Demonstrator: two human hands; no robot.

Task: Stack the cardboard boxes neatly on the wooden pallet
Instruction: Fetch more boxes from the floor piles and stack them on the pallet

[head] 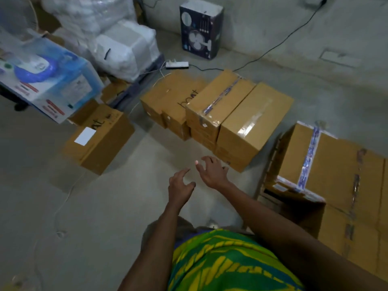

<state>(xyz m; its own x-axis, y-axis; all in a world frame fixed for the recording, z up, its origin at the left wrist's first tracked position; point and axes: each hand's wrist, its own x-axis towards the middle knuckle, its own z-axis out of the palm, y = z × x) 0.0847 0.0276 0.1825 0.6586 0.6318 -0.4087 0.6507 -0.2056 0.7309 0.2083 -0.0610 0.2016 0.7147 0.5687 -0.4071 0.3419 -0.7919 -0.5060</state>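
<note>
Several brown cardboard boxes stand on the grey floor. A row of taped boxes [247, 122] sits in the middle, two layers high at its right end. A single box with a white label [98, 141] lies apart at the left. At the right, more taped boxes [340, 185] form a stack, and a strip of what may be a wooden pallet [273, 156] shows along its left edge. My left hand [180, 187] and my right hand [212, 171] reach forward side by side, fingers spread and empty, just short of the middle row's near corner.
A blue and white printed carton [48, 80] sits at the left. White wrapped bundles [126, 49] are piled behind it. A dark fan carton [200, 28] stands by the far wall. A power strip [177, 64] and black cable [273, 47] lie on the floor. Bare floor lies before me.
</note>
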